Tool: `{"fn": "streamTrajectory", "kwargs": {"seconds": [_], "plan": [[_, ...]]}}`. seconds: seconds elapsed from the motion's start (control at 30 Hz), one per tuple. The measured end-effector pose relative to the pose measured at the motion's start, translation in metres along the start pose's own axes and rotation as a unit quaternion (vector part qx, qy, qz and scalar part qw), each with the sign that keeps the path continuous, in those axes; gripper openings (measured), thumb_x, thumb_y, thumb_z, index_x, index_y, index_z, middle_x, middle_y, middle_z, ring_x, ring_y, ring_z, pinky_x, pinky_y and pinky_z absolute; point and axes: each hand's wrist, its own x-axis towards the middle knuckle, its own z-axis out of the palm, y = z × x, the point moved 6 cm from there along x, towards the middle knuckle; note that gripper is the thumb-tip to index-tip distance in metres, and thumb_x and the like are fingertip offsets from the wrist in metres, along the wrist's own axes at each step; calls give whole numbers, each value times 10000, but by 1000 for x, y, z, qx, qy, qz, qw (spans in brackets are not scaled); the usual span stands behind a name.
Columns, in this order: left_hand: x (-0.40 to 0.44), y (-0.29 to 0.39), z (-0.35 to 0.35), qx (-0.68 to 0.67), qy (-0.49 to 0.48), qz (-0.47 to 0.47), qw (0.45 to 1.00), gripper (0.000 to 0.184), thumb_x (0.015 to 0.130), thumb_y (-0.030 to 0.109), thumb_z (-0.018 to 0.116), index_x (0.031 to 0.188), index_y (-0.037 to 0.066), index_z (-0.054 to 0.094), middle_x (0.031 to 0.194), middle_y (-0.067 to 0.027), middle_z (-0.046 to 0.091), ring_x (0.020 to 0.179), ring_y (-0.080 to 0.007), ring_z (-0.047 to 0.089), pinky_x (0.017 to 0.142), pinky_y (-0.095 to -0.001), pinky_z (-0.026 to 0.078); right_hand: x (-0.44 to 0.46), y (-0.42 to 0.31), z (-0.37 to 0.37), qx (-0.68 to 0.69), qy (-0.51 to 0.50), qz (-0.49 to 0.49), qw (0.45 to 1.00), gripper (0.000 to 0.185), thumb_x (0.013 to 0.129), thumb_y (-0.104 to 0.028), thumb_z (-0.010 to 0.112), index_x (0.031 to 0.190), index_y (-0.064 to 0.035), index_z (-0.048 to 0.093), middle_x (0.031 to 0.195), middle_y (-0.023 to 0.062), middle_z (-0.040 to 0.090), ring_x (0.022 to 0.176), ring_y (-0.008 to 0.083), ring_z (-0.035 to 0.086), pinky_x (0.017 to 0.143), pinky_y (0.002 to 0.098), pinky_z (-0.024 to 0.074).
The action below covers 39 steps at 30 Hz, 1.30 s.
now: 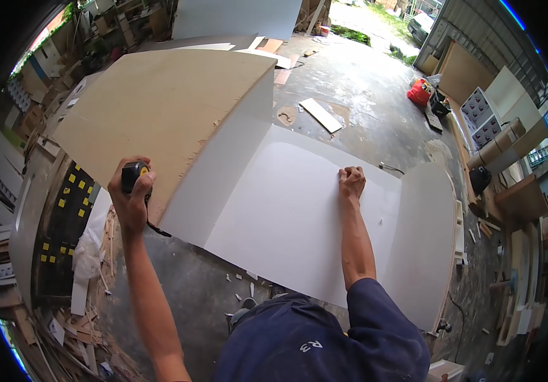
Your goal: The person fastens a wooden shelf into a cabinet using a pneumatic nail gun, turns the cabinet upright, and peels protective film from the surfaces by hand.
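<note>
My left hand (pixel 132 194) is wrapped around a black and yellow tape measure (pixel 135 173), holding it over the near corner of a large wooden cabinet's bare tan panel (pixel 159 108). A black strap (pixel 158 229) hangs below that hand. Farther right, my right hand (pixel 352 183) is over the white panel (pixel 280 204) of the cabinet, close to its far edge. Its fingers are curled in, and what they hold, if anything, is hidden. A white side panel (pixel 423 235) with a curved edge rises to the right of this hand.
A loose white board (pixel 320 115) lies on the concrete floor (pixel 363 89) beyond the cabinet. Wood scraps (pixel 86 337) pile up at the lower left, beside a dark board with yellow squares (pixel 64 223). A red bag (pixel 419 92) and stacked boards stand along the right wall.
</note>
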Motion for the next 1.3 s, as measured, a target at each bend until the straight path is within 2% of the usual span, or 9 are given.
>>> {"fn": "streamTrajectory", "kwargs": {"seconds": [0.13, 0.2, 0.4, 0.53, 0.6, 0.83, 0.97, 1.13, 1.3], "plan": [[-1, 1, 1, 8, -9, -15, 1000, 307, 794, 225, 639, 947, -40, 657, 831, -53, 611, 748, -126, 548, 695, -255, 445, 11, 1, 15, -54, 15, -41, 998, 118, 846, -151, 717, 860, -35, 737, 961, 151, 679, 931, 315, 677, 837, 433, 539], [-1, 0, 1, 15, -16, -31, 999, 322, 793, 242, 627, 946, -40, 659, 854, -51, 609, 786, -126, 542, 736, -254, 434, 13, -5, 30, -248, -11, -116, 962, 145, 807, -141, 732, 896, -28, 718, 979, 147, 674, 933, 291, 676, 827, 412, 526], [-2, -4, 0, -3, -7, -25, 1000, 319, 793, 236, 629, 950, -39, 660, 847, -50, 610, 780, -122, 542, 725, -252, 432, 17, -9, 32, -335, -102, -75, 934, 292, 804, -122, 693, 1059, 14, 654, 1067, 161, 659, 1013, 287, 654, 892, 408, 480], [0, -3, 0, -1, -10, -21, 1000, 317, 791, 236, 634, 947, -39, 660, 845, -51, 611, 775, -123, 546, 721, -255, 438, 13, -8, 32, -296, -107, -101, 944, 224, 865, -149, 659, 1038, -7, 668, 1073, 158, 661, 1037, 308, 641, 914, 421, 466], [0, -2, 1, -6, -5, -23, 1000, 315, 790, 236, 635, 943, -38, 660, 843, -52, 611, 773, -123, 546, 719, -256, 439, 6, -5, 24, -135, -81, -50, 986, 183, 927, -167, 615, 1028, -28, 675, 1086, 158, 662, 1052, 327, 624, 923, 431, 454], [1, 0, 0, -5, 5, 18, 1000, 277, 781, 187, 669, 933, -43, 656, 761, -45, 594, 656, -111, 544, 598, -250, 452, -12, -27, 25, 97, -61, 71, 991, 258, 976, -220, 582, 1018, 30, 631, 1068, 219, 661, 1042, 389, 624, 927, 452, 483], [1, 2, 1, -5, 8, 21, 1000, 279, 781, 191, 668, 935, -42, 657, 756, -46, 592, 652, -112, 543, 589, -254, 452, -14, -42, 27, 90, -14, 96, 991, 261, 978, -225, 592, 1039, 25, 631, 1058, 222, 664, 1017, 375, 640, 903, 453, 493], [0, -1, 0, -10, 7, 11, 1000, 273, 783, 191, 667, 936, -35, 658, 751, -44, 593, 653, -110, 545, 586, -254, 451, -16, -53, 40, -107, 21, -51, 993, 164, 945, -177, 615, 989, -35, 683, 1020, 157, 668, 992, 336, 631, 880, 439, 496], [1, -2, 0, -8, 7, 8, 1000, 277, 784, 197, 671, 938, -32, 659, 747, -41, 594, 653, -109, 546, 584, -253, 450, -19, -55, 45, -55, 35, -73, 995, 77, 894, -81, 616, 871, -28, 667, 959, 148, 664, 955, 341, 626, 848, 436, 499]]}}
